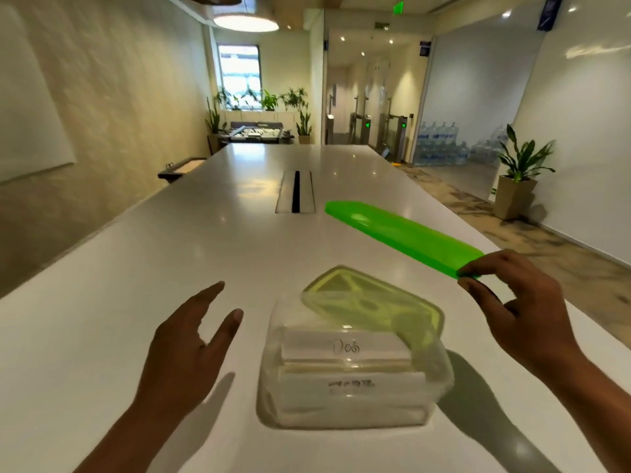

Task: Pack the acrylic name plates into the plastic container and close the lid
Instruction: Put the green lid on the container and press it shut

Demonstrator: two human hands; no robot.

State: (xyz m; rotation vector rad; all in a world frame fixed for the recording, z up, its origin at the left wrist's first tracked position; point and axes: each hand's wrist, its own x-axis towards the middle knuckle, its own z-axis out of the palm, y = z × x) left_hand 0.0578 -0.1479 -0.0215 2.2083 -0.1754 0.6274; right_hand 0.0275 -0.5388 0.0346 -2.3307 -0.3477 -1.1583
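Clear plastic container [351,377] sits near the bench's [136,268] front edge with white-labelled acrylic name plates [345,351] already stacked inside, so packing looks done. Left hand [184,349] hovers beside it, grip open and empty. Farther right, right hand [519,308] pinches the green translucent lid [403,233], held above the bench, not yet fitted.

Bright, even indoor light from a round ceiling lamp [246,22] and a far window [239,75]. Glare spots dot the glossy white table [170,268]. Soft shadows fall below both the left hand [184,343] and right hand [512,302]. Wide-angle bending at edges; slight overall blur.
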